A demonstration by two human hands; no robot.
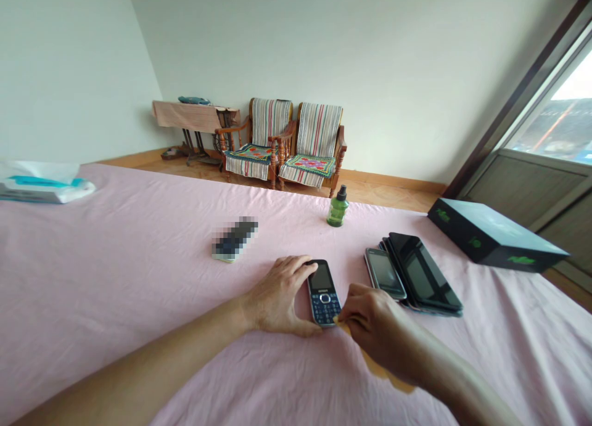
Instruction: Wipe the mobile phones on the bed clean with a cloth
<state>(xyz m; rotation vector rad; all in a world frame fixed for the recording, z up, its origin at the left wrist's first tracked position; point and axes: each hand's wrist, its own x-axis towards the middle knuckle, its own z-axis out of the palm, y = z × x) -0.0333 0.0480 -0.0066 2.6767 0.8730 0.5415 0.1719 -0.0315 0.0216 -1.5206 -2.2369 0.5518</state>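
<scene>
A black keypad phone (325, 298) lies face up on the pink bedsheet (152, 278), its screen toward the far side. My left hand (282, 296) steadies it from the left, fingers at the upper edge and thumb by the bottom edge. Pinched in my right hand (370, 312) is a yellow-tan cloth (377, 367); a small tip of it touches the phone's lower right corner, by the keys. Most of the cloth hangs hidden under that hand and wrist. Right of the phone lie a smaller phone (385, 273) and a stack of black tablet-like devices (423, 275).
Beyond the phone stands a green spray bottle (337, 209) with a black cap. A pixelated phone-shaped object (234, 240) lies to the left. A tissue pack (50, 188) is at far left, a black box (494, 235) at far right. Two wooden chairs (309, 130) stand against the wall.
</scene>
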